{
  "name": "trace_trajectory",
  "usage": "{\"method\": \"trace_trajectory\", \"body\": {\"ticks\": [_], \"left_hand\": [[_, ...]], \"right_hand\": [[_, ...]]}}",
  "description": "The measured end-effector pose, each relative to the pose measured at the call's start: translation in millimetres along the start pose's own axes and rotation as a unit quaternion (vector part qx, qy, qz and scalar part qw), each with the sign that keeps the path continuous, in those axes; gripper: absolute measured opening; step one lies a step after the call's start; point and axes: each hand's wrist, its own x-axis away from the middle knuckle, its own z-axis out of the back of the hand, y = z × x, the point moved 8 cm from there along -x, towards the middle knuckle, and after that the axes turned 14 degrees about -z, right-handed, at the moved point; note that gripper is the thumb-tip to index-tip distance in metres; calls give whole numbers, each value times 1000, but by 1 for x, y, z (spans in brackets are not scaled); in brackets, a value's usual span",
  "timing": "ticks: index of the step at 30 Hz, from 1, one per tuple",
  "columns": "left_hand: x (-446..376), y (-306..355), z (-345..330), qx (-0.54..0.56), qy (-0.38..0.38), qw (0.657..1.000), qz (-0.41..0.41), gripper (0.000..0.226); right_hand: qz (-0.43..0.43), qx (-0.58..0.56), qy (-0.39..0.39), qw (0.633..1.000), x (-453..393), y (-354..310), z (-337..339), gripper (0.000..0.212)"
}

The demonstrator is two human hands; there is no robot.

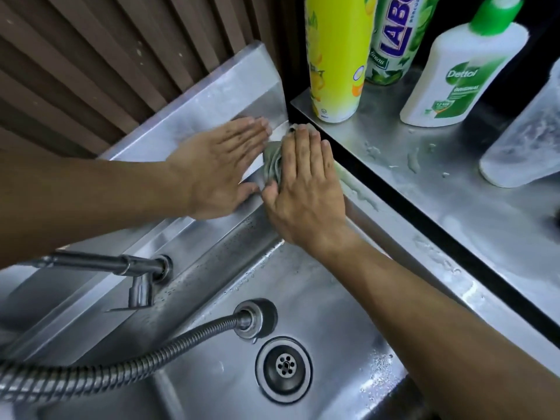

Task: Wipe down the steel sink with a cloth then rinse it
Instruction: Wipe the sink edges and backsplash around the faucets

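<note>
The steel sink (327, 301) fills the lower middle, its basin wet around the round drain (284, 367). A grey-green cloth (272, 163) lies bunched on the sink's back ledge at the far right corner. My right hand (306, 189) lies flat on the cloth with straight fingers, pressing it against the steel. My left hand (219, 165) rests flat and open on the backsplash (212, 98) just left of the cloth. Most of the cloth is hidden under my right hand.
A tap (133, 272) and a flexible metal hose (121, 362) come out of the sink's back wall at the left. On the wet steel counter (454, 207) to the right stand a yellow bottle (336, 56), a green spray can (394, 40), a white Dettol bottle (460, 74) and a cloudy plastic cup (524, 140).
</note>
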Motion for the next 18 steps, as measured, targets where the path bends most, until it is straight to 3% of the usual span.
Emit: {"method": "trace_trajectory", "body": {"ticks": [9, 12, 18], "left_hand": [[-1, 9, 6, 85, -28, 996, 26, 89], [-6, 15, 2, 96, 38, 994, 42, 78], [-8, 19, 2, 105, 148, 980, 77, 76]], "right_hand": [[9, 25, -71, 997, -5, -2, 1, 76], [16, 48, -75, 996, 2, 11, 3, 77], [17, 32, -69, 997, -13, 0, 3, 77]]}}
